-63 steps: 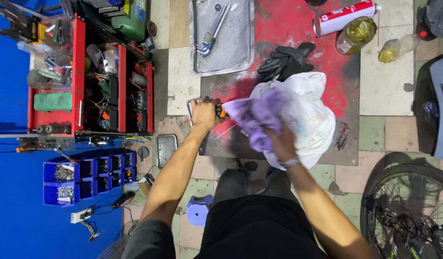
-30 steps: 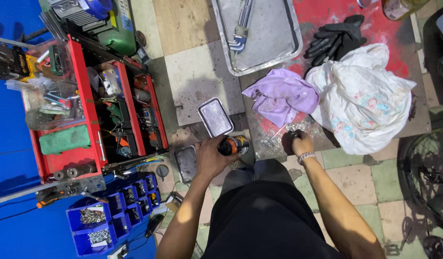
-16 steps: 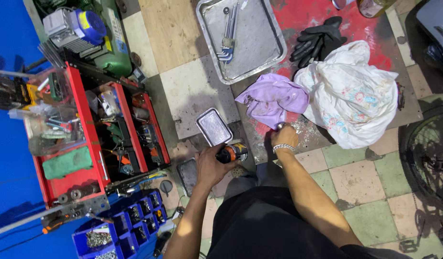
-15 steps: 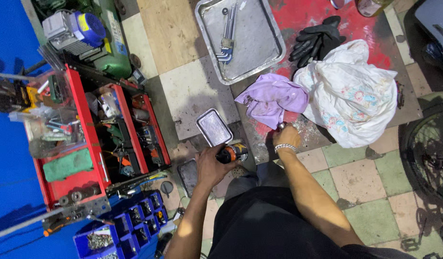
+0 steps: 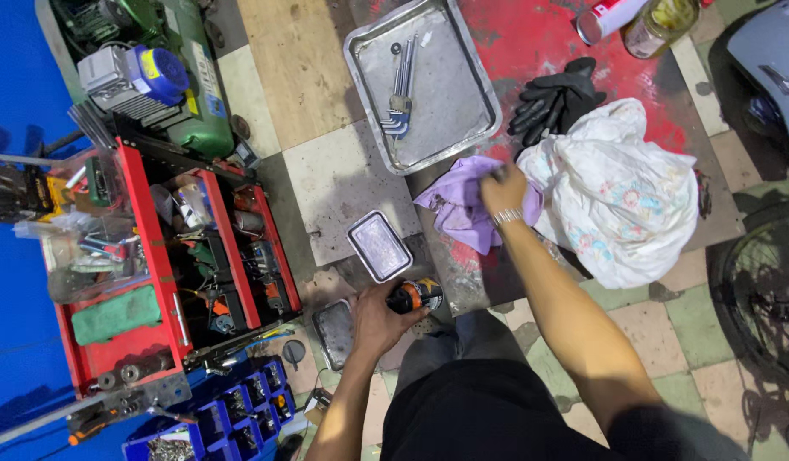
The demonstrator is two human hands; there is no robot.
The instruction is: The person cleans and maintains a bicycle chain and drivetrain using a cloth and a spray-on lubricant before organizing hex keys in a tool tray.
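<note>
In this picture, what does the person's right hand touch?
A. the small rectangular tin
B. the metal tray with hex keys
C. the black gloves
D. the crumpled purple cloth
D: the right hand rests on the crumpled purple cloth beside the white flowered cloth, while the left hand grips a small dark can with an orange band.

a soft, matt purple cloth (image 5: 463, 201) lies crumpled at frame centre under the right hand (image 5: 504, 188), which wears a shiny metal wristband (image 5: 504, 217). beside it, a thin white floral fabric (image 5: 621, 192) sits bunched. the left hand (image 5: 376, 320) wraps a glossy black-and-orange can (image 5: 416, 296). a dull, scuffed metal tray (image 5: 422, 81) at the top holds bright steel hex keys (image 5: 399, 107). matt black rubbery gloves (image 5: 552, 98) rest on rough, worn red-painted floor (image 5: 531, 38). a small tin (image 5: 379, 246) gleams on grimy tile.
</note>
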